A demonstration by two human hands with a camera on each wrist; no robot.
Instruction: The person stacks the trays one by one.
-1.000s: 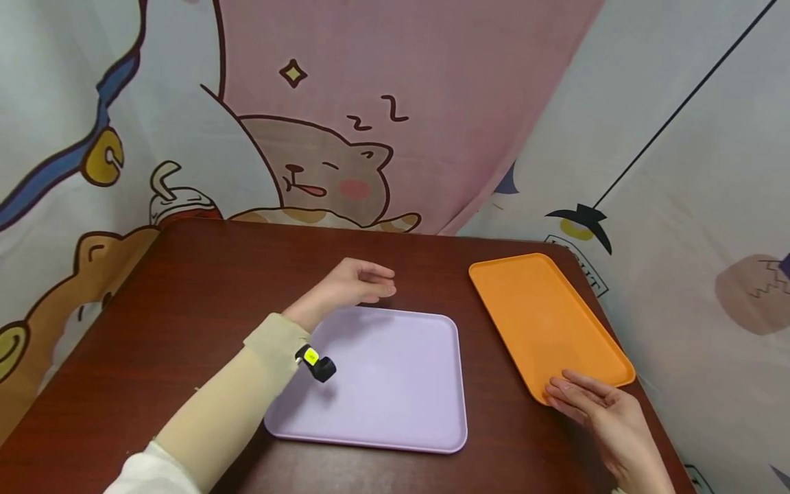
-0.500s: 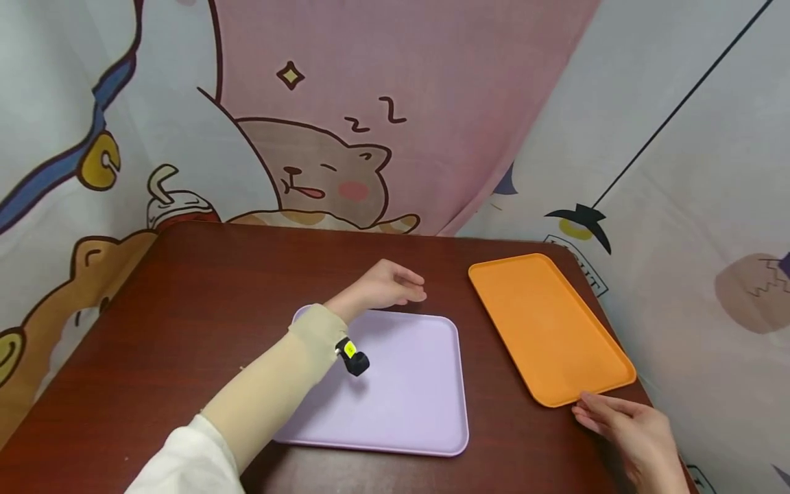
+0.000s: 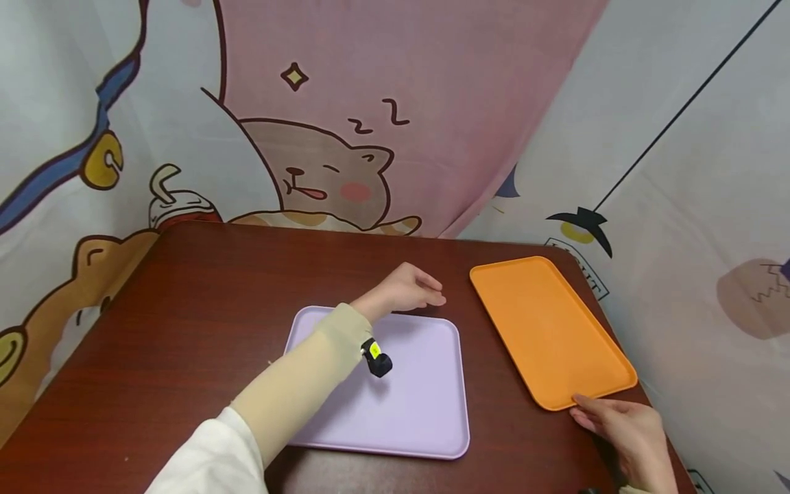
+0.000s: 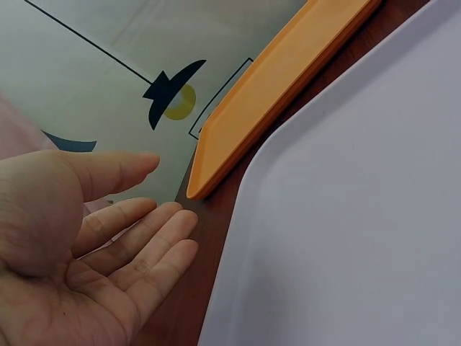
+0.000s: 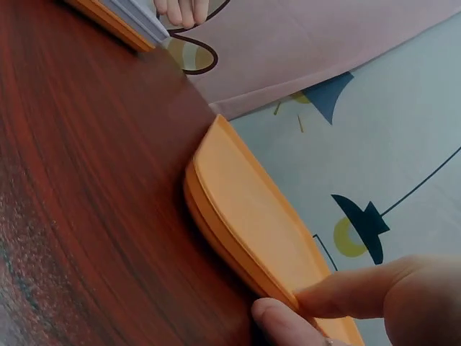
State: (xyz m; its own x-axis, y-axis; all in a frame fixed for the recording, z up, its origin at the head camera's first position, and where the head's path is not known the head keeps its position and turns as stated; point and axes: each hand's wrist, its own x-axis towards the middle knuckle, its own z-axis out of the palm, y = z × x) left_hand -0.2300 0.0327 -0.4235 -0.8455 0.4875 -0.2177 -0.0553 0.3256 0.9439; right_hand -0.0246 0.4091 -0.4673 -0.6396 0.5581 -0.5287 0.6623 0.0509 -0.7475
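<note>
A flat orange tray (image 3: 549, 329) lies angled on the right of the table; the right wrist view shows a doubled rim along its side. My right hand (image 3: 629, 429) pinches its near edge, one digit on the rim (image 5: 252, 216) and another at its outer side. To the left lies a lavender tray (image 3: 426, 398). My left hand (image 3: 410, 287) hovers near its far edge, holding nothing; in the left wrist view its fingers (image 4: 144, 252) are extended and apart from both trays. The left forearm hides part of the lavender tray.
The dark reddish-brown wooden table (image 3: 247, 288) meets a cartoon-printed cloth (image 3: 463, 103) at its back and sides. An orange edge (image 5: 122, 32) shows beneath the lavender tray in the right wrist view. A strip of table separates the trays.
My left hand has moved right along the lavender tray's far edge. The right hand has shifted from over the orange tray's near corner to gripping its near edge. Both trays look unmoved.
</note>
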